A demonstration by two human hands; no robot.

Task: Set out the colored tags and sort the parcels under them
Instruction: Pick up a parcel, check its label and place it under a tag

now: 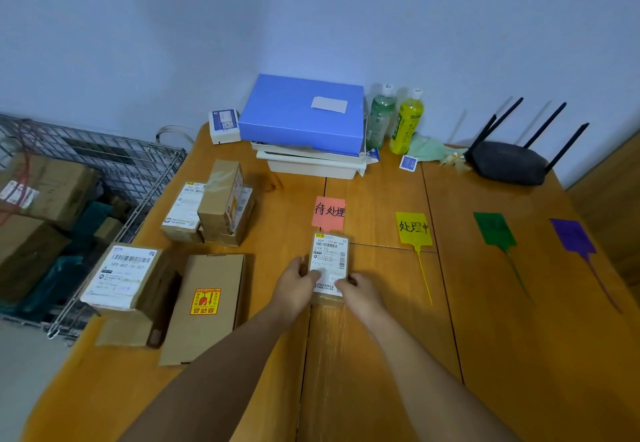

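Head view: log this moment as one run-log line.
left hand + right hand: holding small parcel | position: below pink tag | yellow tag, green tag, purple tag: nothing beneath

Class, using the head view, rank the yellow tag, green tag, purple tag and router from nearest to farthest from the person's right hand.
Measured from the right hand:
1. Yellow tag, just right of it.
2. Green tag, further right.
3. Purple tag, near the table's right edge.
4. Router, at the back right by the wall.

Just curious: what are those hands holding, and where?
A small labelled parcel, gripped at its near end: left hand on one side, right hand on the other, below the pink tag.
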